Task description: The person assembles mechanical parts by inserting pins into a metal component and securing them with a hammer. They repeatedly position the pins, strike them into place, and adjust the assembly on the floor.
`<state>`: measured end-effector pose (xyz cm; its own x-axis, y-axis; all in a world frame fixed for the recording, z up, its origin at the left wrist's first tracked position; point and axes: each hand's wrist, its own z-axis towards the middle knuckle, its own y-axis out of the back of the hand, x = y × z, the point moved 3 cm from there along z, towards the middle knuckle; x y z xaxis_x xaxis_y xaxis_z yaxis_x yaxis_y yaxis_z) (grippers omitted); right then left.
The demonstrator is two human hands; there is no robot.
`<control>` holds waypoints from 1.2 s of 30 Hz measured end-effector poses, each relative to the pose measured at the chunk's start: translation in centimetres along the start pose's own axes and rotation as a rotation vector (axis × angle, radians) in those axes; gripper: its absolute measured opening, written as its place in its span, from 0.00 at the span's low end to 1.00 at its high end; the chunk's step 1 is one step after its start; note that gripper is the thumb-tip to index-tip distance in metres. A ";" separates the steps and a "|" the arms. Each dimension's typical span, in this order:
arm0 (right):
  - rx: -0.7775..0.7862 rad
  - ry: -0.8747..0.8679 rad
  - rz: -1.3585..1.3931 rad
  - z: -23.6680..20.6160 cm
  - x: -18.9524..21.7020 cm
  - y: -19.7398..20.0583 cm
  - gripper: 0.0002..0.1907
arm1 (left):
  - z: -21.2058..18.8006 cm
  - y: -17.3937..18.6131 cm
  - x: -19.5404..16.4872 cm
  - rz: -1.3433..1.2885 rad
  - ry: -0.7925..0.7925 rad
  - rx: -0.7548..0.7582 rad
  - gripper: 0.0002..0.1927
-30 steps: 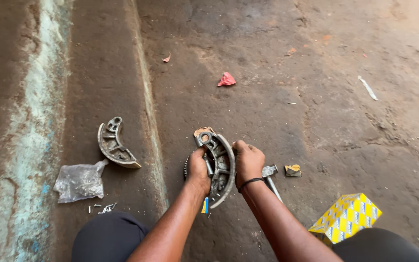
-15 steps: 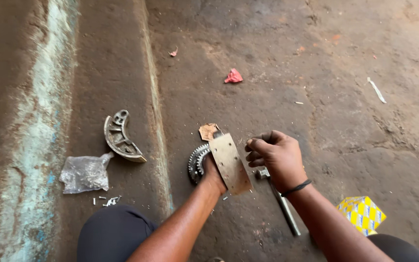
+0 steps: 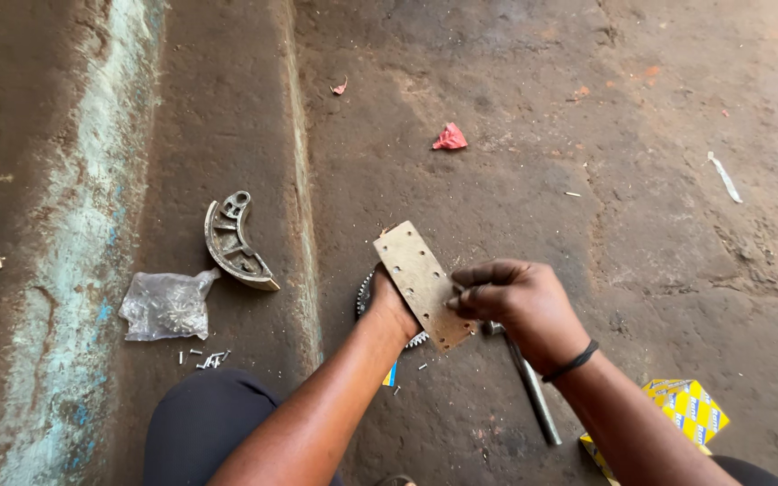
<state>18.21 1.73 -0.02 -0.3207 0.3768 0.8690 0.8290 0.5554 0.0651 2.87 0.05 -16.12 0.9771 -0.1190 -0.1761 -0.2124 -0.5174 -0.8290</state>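
Note:
My left hand (image 3: 392, 308) grips a curved brake shoe from below, with its tan lining strip (image 3: 416, 279) facing up and showing several small holes. The shoe rests over a toothed gear (image 3: 363, 292) on the ground, mostly hidden by the hand and the lining. My right hand (image 3: 517, 301) has its fingers pinched on what looks like a small rivet. It holds this against the lining's right edge. A metal rod-like tool (image 3: 533, 396) lies on the ground under my right wrist.
A second bare brake shoe (image 3: 231, 241) lies to the left beside a concrete ridge. Near my knee are a clear plastic bag (image 3: 168, 304) and loose rivets (image 3: 204, 360). A yellow box (image 3: 688, 405) sits at lower right and a red scrap (image 3: 449, 138) further off.
The brake shoe was turned over from metal side up to lining side up. My right hand left it, then came back pinched at the lining's edge.

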 end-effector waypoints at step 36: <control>-0.148 0.571 -0.667 -1.8 -0.5 -5.9 0.08 | -1.1 0.0 -2.3 -0.163 -0.407 -0.095 0.16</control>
<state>14.30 -3.10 0.02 -0.5134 -0.4394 0.7371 0.6150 0.4106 0.6732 0.65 -0.58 -15.19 0.9174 0.3033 -0.2575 -0.0370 -0.5794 -0.8142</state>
